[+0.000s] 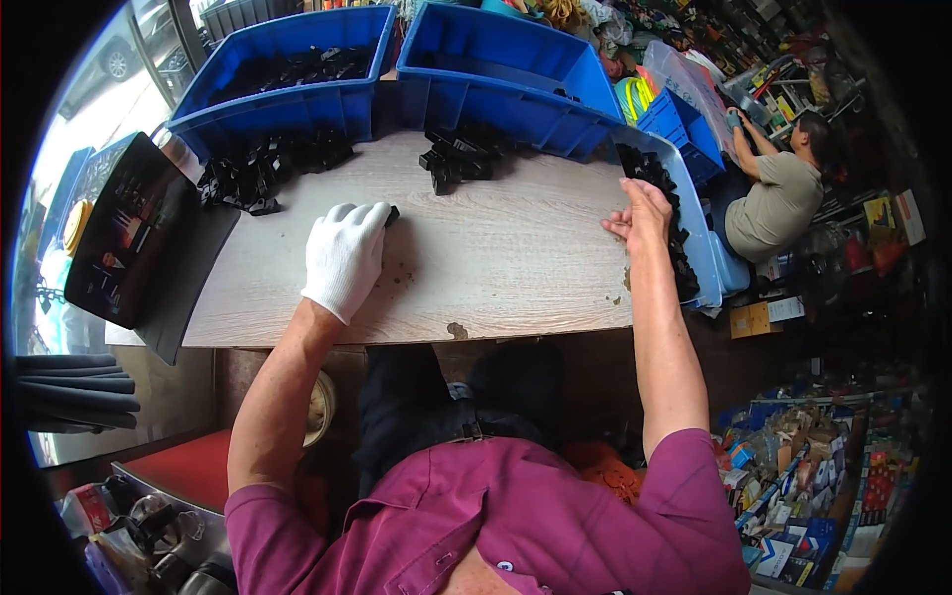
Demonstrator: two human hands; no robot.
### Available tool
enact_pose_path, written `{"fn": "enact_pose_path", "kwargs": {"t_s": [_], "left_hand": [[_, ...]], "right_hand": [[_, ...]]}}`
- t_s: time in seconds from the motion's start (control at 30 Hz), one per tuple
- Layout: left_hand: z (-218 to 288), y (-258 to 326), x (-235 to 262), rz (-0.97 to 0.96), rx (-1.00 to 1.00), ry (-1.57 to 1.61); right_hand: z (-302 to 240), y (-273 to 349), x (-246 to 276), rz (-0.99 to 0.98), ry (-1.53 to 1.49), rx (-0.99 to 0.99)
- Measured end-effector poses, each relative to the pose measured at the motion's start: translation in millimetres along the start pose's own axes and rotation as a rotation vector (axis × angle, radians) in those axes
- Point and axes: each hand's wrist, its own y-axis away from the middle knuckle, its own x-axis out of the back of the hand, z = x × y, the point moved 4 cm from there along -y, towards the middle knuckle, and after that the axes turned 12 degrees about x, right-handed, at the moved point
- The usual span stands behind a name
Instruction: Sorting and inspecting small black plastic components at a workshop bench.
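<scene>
My left hand [345,256], in a white knit glove, rests over the wooden tabletop [516,248] with its fingers closed on a small black plastic part [393,215]. Only the tip of that part shows past the fingers. My bare right hand [643,213] is at the table's right edge, beside a light-blue bin [699,238] filled with black parts [654,164]. Its fingers are loosely bent and apart, and I see nothing in them. A heap of black plastic parts [268,171] lies at the far left of the table, and a smaller pile [458,159] lies at the far middle.
Two blue crates [273,107] [506,109] stand along the far edge; the left one holds black parts. A tablet-like screen [124,233] leans at the left. Another person [778,188] works at the right, near a small blue crate [684,129]. Packaged goods [793,496] fill the lower right.
</scene>
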Motion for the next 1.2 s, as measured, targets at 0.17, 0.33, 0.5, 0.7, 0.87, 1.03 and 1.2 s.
{"fn": "enact_pose_path", "kwargs": {"t_s": [0.17,0.33,0.5,0.7,0.87,1.03,1.2], "left_hand": [[1,-4,-2,0.025,-0.013,0.051],[0,-6,0,-0.030,0.019,0.074],[-1,-6,0,-0.033,0.039,0.089],[-2,-7,-2,0.030,0.007,0.114],[-3,-5,0,0.004,0.027,0.099],[-2,-4,2,0.041,0.017,0.120],[-2,-3,1,0.024,0.033,0.110]], "right_hand": [[-9,20,-82,-0.317,0.108,0.027],[-10,22,-132,-0.410,0.182,0.144],[-6,15,-148,-0.386,0.362,0.170],[8,12,-138,-0.444,0.312,0.179],[12,34,-123,-0.500,0.261,0.102],[5,46,-118,-0.360,0.233,0.199],[7,35,-124,-0.437,0.384,0.145]]}}
